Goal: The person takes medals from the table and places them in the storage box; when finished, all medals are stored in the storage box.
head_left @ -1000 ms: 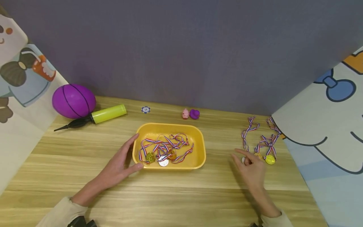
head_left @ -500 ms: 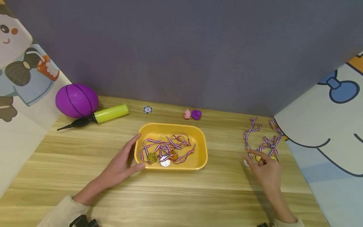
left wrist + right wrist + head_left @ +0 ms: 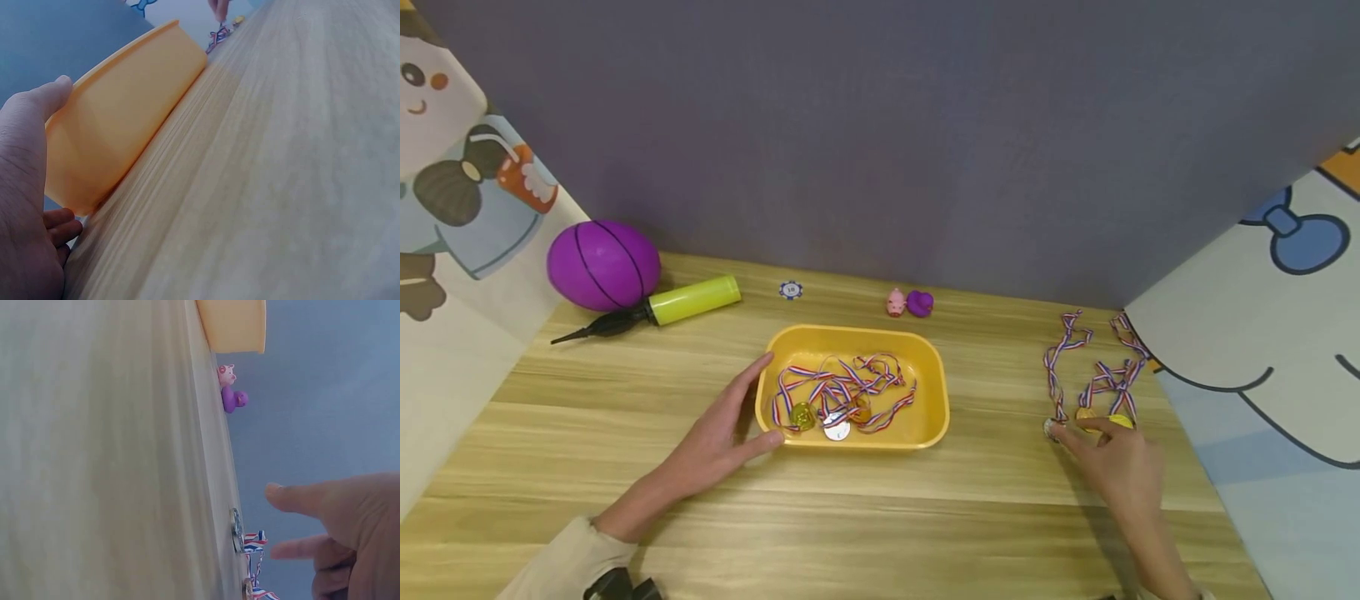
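Note:
My left hand (image 3: 711,446) rests against the left end of a yellow plastic tray (image 3: 938,392), fingers straight, thumb at the near rim. Inside lie three medals: gold (image 3: 802,416), silver (image 3: 837,427) and bronze (image 3: 861,408), their striped ribbons tangled. To the right my right hand (image 3: 1123,467) hovers with thumb and index finger apart, close over a silver medal (image 3: 1049,428). In the right wrist view a gap shows between those fingertips and the silver medal's ribbon (image 3: 255,539). A bronze medal (image 3: 1084,414) and a partly covered gold medal (image 3: 1122,421) lie beyond the hand.
At the back left are a purple ball (image 3: 604,265) and a yellow-green hand pump (image 3: 694,301). A poker chip (image 3: 791,290), a pink pig (image 3: 896,302) and a purple duck (image 3: 920,303) sit along the grey back panel (image 3: 865,167).
My right hand has moved right and then slightly toward me, down to the silver medal. The left hand and the tray have kept their place.

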A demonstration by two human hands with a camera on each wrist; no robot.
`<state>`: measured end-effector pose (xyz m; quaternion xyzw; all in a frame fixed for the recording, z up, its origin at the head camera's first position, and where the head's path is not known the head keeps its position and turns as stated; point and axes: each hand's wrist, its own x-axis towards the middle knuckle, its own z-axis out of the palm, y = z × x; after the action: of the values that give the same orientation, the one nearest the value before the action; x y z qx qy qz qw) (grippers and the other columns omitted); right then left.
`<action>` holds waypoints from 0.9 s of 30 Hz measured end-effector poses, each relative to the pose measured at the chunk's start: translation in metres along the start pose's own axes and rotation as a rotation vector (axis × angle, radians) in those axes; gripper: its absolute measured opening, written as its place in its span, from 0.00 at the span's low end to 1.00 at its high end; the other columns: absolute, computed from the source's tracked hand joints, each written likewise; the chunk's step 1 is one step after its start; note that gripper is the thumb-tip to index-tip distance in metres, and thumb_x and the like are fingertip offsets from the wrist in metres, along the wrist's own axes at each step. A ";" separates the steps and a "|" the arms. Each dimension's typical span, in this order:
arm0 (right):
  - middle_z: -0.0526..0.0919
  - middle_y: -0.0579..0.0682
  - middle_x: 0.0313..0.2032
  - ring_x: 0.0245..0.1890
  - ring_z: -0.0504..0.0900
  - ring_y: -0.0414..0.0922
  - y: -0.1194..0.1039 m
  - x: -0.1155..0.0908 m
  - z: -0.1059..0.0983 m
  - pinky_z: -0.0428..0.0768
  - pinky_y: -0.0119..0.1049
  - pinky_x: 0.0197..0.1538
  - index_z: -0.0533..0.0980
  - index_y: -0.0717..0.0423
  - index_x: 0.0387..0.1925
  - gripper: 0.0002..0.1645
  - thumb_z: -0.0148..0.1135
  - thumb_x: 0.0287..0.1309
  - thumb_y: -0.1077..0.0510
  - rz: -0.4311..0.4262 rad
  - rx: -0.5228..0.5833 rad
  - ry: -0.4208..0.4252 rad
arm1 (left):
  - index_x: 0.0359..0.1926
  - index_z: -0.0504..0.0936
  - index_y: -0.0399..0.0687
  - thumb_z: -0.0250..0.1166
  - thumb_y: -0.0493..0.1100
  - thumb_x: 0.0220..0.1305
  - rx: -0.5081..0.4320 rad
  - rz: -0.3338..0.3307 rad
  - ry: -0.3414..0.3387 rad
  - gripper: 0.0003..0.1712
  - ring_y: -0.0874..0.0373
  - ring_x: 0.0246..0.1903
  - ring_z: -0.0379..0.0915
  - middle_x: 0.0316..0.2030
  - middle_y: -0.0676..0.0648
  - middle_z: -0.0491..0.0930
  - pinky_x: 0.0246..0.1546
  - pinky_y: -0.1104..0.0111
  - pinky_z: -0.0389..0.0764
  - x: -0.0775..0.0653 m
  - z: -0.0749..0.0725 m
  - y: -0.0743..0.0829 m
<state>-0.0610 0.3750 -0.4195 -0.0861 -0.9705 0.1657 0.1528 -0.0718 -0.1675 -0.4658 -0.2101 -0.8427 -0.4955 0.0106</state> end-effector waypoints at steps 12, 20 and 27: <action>0.80 0.45 0.20 0.17 0.66 0.43 0.003 -0.001 0.016 0.64 0.38 0.16 0.92 0.57 0.51 0.31 0.81 0.61 0.35 0.026 -0.028 -0.194 | 0.92 0.45 0.60 0.77 0.44 0.72 -0.008 0.006 0.003 0.62 0.31 0.82 0.57 0.87 0.35 0.54 0.78 0.79 0.55 0.000 0.000 0.000; 0.73 0.43 0.16 0.15 0.65 0.41 -0.004 0.003 0.022 0.62 0.36 0.15 0.92 0.57 0.49 0.27 0.82 0.63 0.39 -0.067 0.000 -0.128 | 0.92 0.45 0.60 0.78 0.43 0.71 -0.020 0.022 0.006 0.63 0.30 0.82 0.56 0.87 0.35 0.52 0.77 0.80 0.54 -0.001 -0.001 -0.002; 0.76 0.46 0.16 0.15 0.65 0.43 -0.010 0.011 0.027 0.60 0.37 0.14 0.92 0.58 0.49 0.31 0.83 0.60 0.36 -0.074 -0.035 -0.106 | 0.92 0.45 0.61 0.78 0.44 0.71 0.004 -0.002 0.004 0.63 0.32 0.83 0.56 0.87 0.36 0.53 0.78 0.76 0.56 -0.001 0.000 -0.001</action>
<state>-0.0807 0.3601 -0.4372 -0.0438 -0.9824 0.1474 0.1057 -0.0717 -0.1681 -0.4672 -0.2085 -0.8438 -0.4944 0.0122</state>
